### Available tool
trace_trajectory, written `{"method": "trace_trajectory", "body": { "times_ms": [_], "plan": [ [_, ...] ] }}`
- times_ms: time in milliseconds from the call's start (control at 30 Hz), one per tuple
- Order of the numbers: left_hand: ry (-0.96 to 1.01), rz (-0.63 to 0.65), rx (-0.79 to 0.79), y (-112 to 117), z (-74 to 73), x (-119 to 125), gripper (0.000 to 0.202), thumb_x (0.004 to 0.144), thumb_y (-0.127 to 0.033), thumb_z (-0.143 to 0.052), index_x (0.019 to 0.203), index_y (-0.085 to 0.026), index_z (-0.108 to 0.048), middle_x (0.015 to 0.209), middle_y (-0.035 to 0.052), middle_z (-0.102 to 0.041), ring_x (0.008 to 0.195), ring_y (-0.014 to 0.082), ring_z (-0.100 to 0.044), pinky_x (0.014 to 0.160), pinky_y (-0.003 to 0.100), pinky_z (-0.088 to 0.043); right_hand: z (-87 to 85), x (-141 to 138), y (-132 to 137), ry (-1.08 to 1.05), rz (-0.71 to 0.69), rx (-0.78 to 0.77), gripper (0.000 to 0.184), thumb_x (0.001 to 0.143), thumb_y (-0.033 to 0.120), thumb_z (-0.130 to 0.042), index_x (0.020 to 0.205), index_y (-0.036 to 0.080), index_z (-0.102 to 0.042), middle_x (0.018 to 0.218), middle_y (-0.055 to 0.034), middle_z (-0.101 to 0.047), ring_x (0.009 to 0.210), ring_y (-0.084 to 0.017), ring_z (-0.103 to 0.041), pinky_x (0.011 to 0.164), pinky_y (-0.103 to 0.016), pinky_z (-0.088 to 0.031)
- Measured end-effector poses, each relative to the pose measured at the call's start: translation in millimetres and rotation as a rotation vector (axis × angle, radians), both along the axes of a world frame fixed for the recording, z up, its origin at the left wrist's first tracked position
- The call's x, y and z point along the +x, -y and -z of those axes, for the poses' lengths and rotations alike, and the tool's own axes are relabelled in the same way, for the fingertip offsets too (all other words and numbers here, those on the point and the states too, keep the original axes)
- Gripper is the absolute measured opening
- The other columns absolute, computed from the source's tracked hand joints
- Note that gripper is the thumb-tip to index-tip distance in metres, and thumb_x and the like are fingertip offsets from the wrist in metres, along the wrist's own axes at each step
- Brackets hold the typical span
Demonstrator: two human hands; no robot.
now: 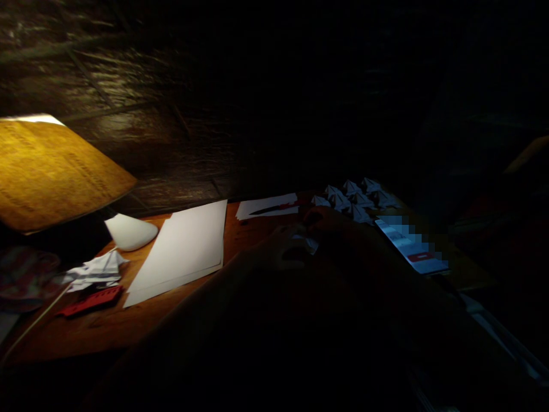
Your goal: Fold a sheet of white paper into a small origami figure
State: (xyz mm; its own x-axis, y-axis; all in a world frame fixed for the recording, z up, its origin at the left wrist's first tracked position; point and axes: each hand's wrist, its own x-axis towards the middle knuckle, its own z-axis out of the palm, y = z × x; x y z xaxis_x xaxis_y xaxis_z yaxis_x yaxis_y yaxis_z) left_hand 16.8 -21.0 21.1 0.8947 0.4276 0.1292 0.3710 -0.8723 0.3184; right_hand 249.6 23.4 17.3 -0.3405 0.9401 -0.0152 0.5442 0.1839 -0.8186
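Note:
In the dim middle of the wooden table, my left hand [283, 247] curves its fingers and thumb around a small piece of folded paper [312, 244]. My right hand [326, 221] is at the paper's far side, fingers bent in and pressed together at it; deep shadow hides much of the grip. Just beyond my right hand stand several folded paper shapes [352, 197] in a cluster. A knife [270, 210] with a dark blade and red handle lies on a small stack of cut paper [246, 209], beyond my left hand.
Large white sheets [184, 246] lie left of my forearm. Farther left are a lamp base [131, 232], a yellow lampshade [55, 171], crumpled paper [96, 270], a red comb-like object [92, 301] and a cord [38, 320]. A lit phone [407, 247] lies at right.

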Motion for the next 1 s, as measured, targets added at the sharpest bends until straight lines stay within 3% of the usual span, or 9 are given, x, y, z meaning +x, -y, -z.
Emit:
{"method": "trace_trajectory", "body": {
  "times_ms": [567,800,1000],
  "plan": [
    [-0.041,-0.033,0.007,3,-5.2,0,0.040,0.087,-0.051,-0.067,0.123,-0.033,-0.065,0.152,0.0064,-0.041,0.135,0.0372,-0.043,0.112,0.057,-0.033,9.3,1,-10,0.000,0.006,0.062,0.029,0.065,0.001,-0.073,0.089,0.017,-0.073,0.098,-0.0051,-0.077,0.092,-0.020,-0.071,0.082,-0.028,-0.055],
    [-0.007,0.004,-0.025,3,-7.5,2,0.040,0.087,-0.052,-0.067,0.122,-0.032,-0.063,0.144,0.0065,-0.047,0.136,0.0345,-0.043,0.113,0.056,-0.034,9.7,1,-8,0.023,0.012,0.068,0.026,0.068,0.008,-0.077,0.092,0.018,-0.074,0.099,-0.0066,-0.077,0.092,-0.021,-0.071,0.083,-0.032,-0.056],
    [-0.003,-0.010,-0.032,3,-5.3,2,0.041,0.086,-0.051,-0.068,0.121,-0.033,-0.063,0.146,0.0064,-0.044,0.135,0.0352,-0.044,0.112,0.060,-0.034,11.0,3,-7,0.026,0.012,0.083,0.026,0.067,0.013,-0.081,0.092,0.019,-0.074,0.102,-0.0067,-0.077,0.094,-0.022,-0.071,0.083,-0.032,-0.056]
  ]
}}
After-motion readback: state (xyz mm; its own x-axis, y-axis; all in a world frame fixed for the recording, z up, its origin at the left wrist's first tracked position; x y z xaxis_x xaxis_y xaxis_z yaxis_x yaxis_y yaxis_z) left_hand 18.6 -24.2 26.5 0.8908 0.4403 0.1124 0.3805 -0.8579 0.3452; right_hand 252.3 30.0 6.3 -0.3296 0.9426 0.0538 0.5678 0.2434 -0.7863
